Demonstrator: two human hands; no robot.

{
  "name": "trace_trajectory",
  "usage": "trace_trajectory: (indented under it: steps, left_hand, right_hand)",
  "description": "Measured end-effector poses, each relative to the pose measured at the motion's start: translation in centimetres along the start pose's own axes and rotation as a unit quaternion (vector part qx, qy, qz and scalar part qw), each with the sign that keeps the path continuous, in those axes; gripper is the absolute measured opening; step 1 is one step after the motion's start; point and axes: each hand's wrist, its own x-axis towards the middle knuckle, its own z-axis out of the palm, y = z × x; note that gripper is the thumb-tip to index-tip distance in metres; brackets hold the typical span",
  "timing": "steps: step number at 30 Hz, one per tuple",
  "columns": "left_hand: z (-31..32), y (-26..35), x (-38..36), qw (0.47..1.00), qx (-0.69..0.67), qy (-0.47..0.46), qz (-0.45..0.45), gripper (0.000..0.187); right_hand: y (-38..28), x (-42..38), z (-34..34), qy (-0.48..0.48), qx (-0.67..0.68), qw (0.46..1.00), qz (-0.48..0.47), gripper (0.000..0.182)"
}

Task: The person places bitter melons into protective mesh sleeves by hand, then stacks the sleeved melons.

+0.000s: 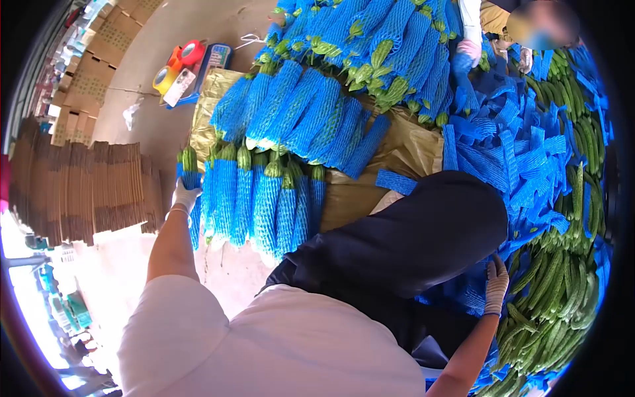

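My left hand (pixel 186 194), in a white glove, is closed around a long green gourd in a blue foam net sleeve (pixel 192 177), at the left end of a row of sleeved gourds (pixel 274 202). Its fingers are partly hidden by the sleeve. My right hand (pixel 496 284), in a striped glove, is beside my bent knee, close to a heap of loose blue net sleeves (pixel 509 155). The fingers point away from me and look stretched out, with nothing visible in them. Bare green gourds (pixel 552 284) lie to the right of that hand.
More sleeved gourds (pixel 297 109) are stacked ahead on a gold-brown sheet (pixel 403 145). Flattened cardboard (pixel 86 185) stands at left. Tape rolls (pixel 192 52) and a phone (pixel 179 87) lie on the floor. Another person's gloved hand (pixel 469 51) holds a sleeved gourd at the top.
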Motion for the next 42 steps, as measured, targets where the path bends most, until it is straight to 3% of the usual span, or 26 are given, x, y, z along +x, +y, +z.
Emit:
trace_trajectory:
  steps: [2, 5, 8, 9, 10, 11, 12, 15, 19, 21, 22, 26, 27, 29, 31, 32, 35, 37, 39, 41, 42]
  left_hand:
    - [0.5, -0.1, 0.9, 1.0, 0.025, 0.003, -0.009, 0.096]
    - [1.0, -1.8, 3.3, 0.998, 0.053, -0.026, -0.02, 0.1]
    - [0.5, -1.4, 3.9, 0.986, 0.16, 0.015, -0.039, 0.092]
    - [0.4, -1.6, 4.4, 0.986, 0.16, 0.007, -0.037, 0.092]
    - [0.4, -2.1, 5.0, 0.988, 0.148, 0.004, -0.031, 0.091]
    - [0.7, -2.9, 5.8, 0.99, 0.137, 0.001, -0.024, 0.09]
    - [0.8, -3.8, 7.0, 0.992, 0.122, -0.023, -0.019, 0.093]
    - [1.4, -3.1, 7.5, 0.988, 0.147, -0.002, -0.053, 0.097]
    - [5.8, -3.6, 8.6, 0.985, 0.126, 0.0, -0.116, 0.096]
    - [9.4, -6.1, 10.5, 0.98, 0.121, -0.056, -0.145, 0.089]
    - [9.8, -5.8, 10.4, 0.981, 0.112, -0.042, -0.152, 0.085]
    - [8.0, -3.9, 9.3, 0.966, 0.147, -0.018, -0.213, 0.075]
    - [8.4, -4.1, 9.1, 0.966, 0.168, 0.015, -0.194, 0.075]
    - [10.0, -8.4, 12.5, 0.992, 0.062, -0.072, -0.086, 0.063]
    - [11.6, -10.8, 16.6, 0.991, -0.021, -0.128, -0.023, 0.056]
    - [12.0, -9.0, 16.7, 0.997, -0.02, -0.072, -0.007, 0.057]
    - [9.9, 0.2, 16.0, 0.991, -0.025, 0.116, 0.07, 0.055]
    - [5.7, 12.9, 10.5, 0.969, -0.054, 0.157, 0.182, 0.051]
    - [3.5, 24.4, 5.6, 0.893, -0.17, 0.171, 0.379, 0.046]
    - [2.3, 35.5, -2.5, 0.804, -0.39, -0.015, 0.449, 0.042]
    - [1.8, 40.3, -7.0, 0.747, -0.376, -0.012, 0.548, 0.041]
  right_hand:
    - [-0.6, -0.7, 0.3, 0.0, -0.042, 0.999, 0.013, 0.035]
    - [1.2, -1.0, -0.7, -0.006, -0.014, 0.999, -0.051, 0.034]
    - [1.7, -2.2, -1.4, 0.007, -0.062, 0.998, 0.02, 0.031]
    - [9.5, -0.8, -6.0, 0.011, -0.068, 0.997, 0.024, 0.031]
    - [15.7, 0.0, -9.7, -0.002, -0.071, 0.996, -0.06, 0.03]
    - [12.8, -0.1, -6.1, -0.015, -0.073, 0.987, -0.143, 0.03]
    - [8.7, -2.2, -5.8, 0.025, 0.065, 0.997, 0.038, 0.034]
    - [10.6, -2.8, -7.6, 0.098, 0.076, 0.992, -0.011, 0.039]
    - [6.2, -6.1, -6.6, 0.147, -0.011, 0.989, 0.028, 0.04]
    - [3.6, -7.3, -6.5, 0.16, -0.029, 0.984, 0.067, 0.039]
    - [2.6, -7.5, -6.4, 0.168, -0.044, 0.979, 0.107, 0.037]
    - [-0.2, -8.2, -4.9, 0.2, -0.049, 0.975, 0.081, 0.031]
    - [0.1, -8.0, -4.8, 0.188, -0.067, 0.978, 0.054, 0.032]
    - [-2.3, -8.9, -3.9, 0.187, -0.181, 0.966, 0.004, 0.036]
    - [-4.7, -9.1, -2.7, 0.19, -0.213, 0.958, -0.011, 0.034]
    - [-5.2, -8.8, -2.4, 0.174, -0.152, 0.973, 0.024, 0.031]
    - [-5.6, -7.8, -2.3, 0.146, -0.164, 0.976, 0.018, 0.033]
    - [-6.8, -7.4, -2.6, 0.101, -0.203, 0.973, 0.044, 0.036]
    - [-7.8, -7.5, -2.8, 0.082, -0.193, 0.977, 0.035, 0.04]
    - [-7.9, -7.1, -3.0, 0.069, -0.211, 0.975, 0.026, 0.041]
    - [-6.9, -6.4, -3.1, 0.055, -0.2, 0.977, 0.039, 0.043]
